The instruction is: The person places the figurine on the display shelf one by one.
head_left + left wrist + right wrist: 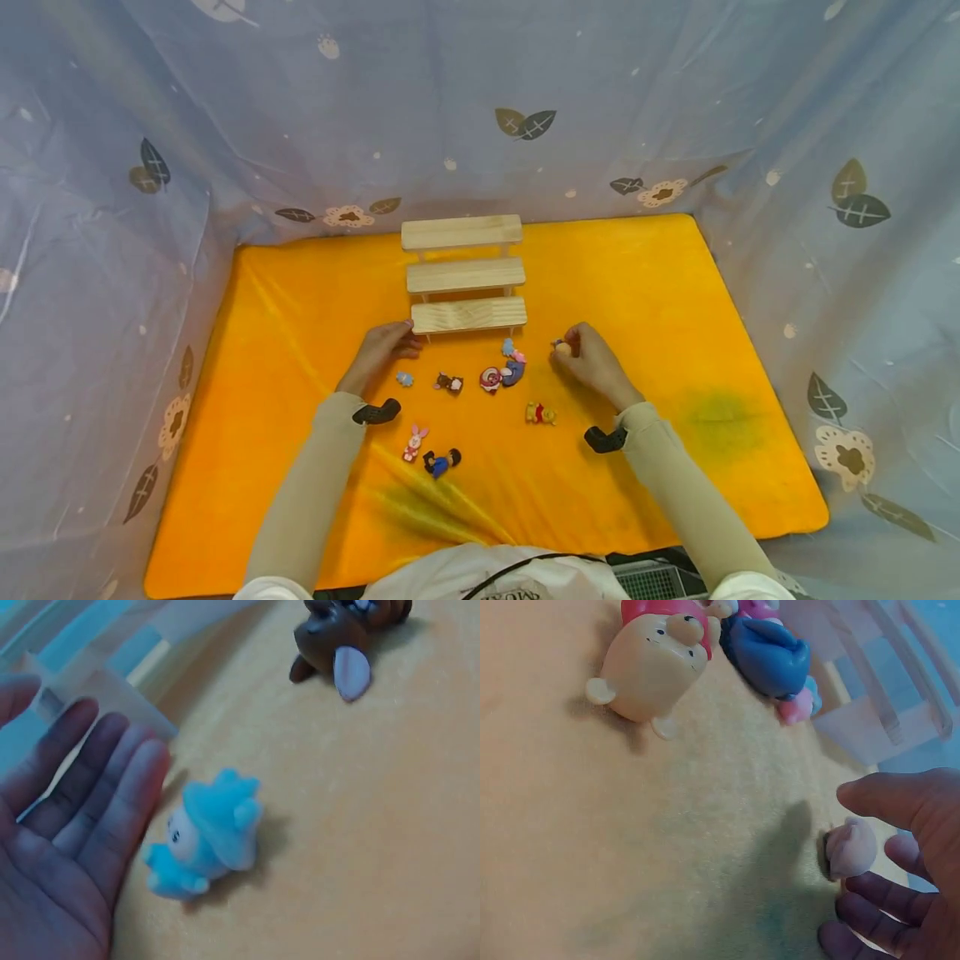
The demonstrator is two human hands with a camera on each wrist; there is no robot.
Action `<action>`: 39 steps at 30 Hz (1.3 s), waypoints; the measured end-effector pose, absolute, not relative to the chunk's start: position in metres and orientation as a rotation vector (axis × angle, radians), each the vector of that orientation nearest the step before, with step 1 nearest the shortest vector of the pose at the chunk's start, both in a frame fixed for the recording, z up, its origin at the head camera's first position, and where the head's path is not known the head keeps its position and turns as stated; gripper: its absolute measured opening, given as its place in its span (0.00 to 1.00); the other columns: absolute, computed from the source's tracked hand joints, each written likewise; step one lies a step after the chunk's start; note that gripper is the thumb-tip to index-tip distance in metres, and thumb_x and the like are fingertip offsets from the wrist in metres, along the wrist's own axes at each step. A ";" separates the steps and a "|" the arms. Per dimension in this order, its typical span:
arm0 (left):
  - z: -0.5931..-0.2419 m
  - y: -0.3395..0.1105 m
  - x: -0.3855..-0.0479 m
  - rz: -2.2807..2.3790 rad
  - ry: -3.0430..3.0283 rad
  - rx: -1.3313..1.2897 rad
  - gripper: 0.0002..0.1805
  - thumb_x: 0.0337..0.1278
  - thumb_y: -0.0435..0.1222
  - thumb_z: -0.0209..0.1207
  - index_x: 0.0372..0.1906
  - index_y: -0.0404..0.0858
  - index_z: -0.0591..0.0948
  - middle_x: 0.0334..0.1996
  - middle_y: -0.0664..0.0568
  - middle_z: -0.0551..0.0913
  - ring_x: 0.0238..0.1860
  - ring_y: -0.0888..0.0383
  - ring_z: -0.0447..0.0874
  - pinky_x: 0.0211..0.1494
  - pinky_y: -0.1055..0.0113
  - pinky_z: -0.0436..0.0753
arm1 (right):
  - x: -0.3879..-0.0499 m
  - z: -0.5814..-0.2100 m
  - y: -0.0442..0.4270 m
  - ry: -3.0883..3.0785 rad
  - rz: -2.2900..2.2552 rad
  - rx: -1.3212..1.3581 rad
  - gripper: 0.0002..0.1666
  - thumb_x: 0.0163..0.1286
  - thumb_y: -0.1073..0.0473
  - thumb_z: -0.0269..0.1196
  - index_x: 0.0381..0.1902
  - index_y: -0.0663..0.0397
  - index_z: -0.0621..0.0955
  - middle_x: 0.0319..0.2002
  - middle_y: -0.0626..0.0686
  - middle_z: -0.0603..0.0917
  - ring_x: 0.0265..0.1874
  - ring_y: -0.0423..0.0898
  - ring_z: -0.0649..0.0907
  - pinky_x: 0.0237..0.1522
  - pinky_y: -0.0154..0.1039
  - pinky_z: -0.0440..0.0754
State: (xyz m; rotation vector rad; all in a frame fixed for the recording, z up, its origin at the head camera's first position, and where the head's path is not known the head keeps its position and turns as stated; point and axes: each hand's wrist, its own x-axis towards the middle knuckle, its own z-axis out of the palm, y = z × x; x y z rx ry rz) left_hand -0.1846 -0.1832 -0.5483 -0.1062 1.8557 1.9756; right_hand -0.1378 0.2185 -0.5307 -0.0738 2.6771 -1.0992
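Note:
My left hand [382, 350] is beside the left end of the lowest step of a pale wooden three-step rack [468, 315]. In the left wrist view its fingers are extended near the rack's end; whether they touch it is unclear. A small light-blue figurine [214, 825] lies just beside that hand. My right hand [592, 364] is to the right of the rack, thumb and fingers spread around a small pale figurine [851, 849]. A gap shows between thumb and figurine in the right wrist view; a fingertip appears close to its underside.
Several figurines lie before the rack: a brown one [449, 382], a red-and-white one [490, 380], a blue donkey [513, 372], a yellow bear in red [539, 413], a pink rabbit [413, 443], one in blue [441, 462]. Patterned curtains [450, 108] surround the yellow cloth [637, 283].

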 end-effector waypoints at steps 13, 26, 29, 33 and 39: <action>-0.553 -0.182 -0.181 1.946 1.894 -0.095 0.31 0.71 0.54 0.58 0.60 0.31 0.80 0.43 0.54 0.90 0.41 0.60 0.90 0.49 0.66 0.89 | -0.133 -0.538 0.220 2.772 -1.140 -0.175 0.14 0.73 0.59 0.64 0.52 0.61 0.79 0.48 0.63 0.80 0.44 0.56 0.77 0.50 0.50 0.77; -0.555 -0.177 -0.181 1.987 1.875 -0.160 0.24 0.70 0.52 0.60 0.54 0.36 0.82 0.45 0.48 0.89 0.44 0.59 0.89 0.45 0.65 0.90 | -0.143 -0.523 0.217 2.600 -1.414 0.012 0.27 0.76 0.48 0.61 0.62 0.60 0.72 0.53 0.62 0.79 0.52 0.57 0.79 0.57 0.51 0.80; -0.554 -0.176 -0.182 1.998 1.880 -0.163 0.23 0.71 0.51 0.59 0.54 0.36 0.81 0.43 0.51 0.89 0.43 0.59 0.89 0.44 0.65 0.90 | -0.147 -0.517 0.215 2.612 -1.448 -0.002 0.26 0.76 0.47 0.62 0.61 0.60 0.76 0.54 0.61 0.80 0.53 0.56 0.79 0.59 0.53 0.81; -0.553 -0.176 -0.183 2.005 1.890 -0.158 0.21 0.73 0.50 0.58 0.53 0.37 0.80 0.40 0.55 0.89 0.42 0.61 0.89 0.43 0.66 0.90 | -0.153 -0.512 0.212 2.631 -1.478 -0.038 0.26 0.76 0.48 0.62 0.63 0.60 0.78 0.58 0.61 0.81 0.56 0.58 0.80 0.62 0.57 0.80; -0.555 -0.175 -0.182 1.997 1.904 -0.157 0.19 0.73 0.51 0.57 0.52 0.38 0.80 0.41 0.55 0.89 0.43 0.61 0.89 0.44 0.66 0.90 | -0.159 -0.504 0.208 2.584 -1.538 0.024 0.30 0.75 0.51 0.63 0.67 0.62 0.73 0.60 0.64 0.79 0.59 0.61 0.80 0.63 0.58 0.80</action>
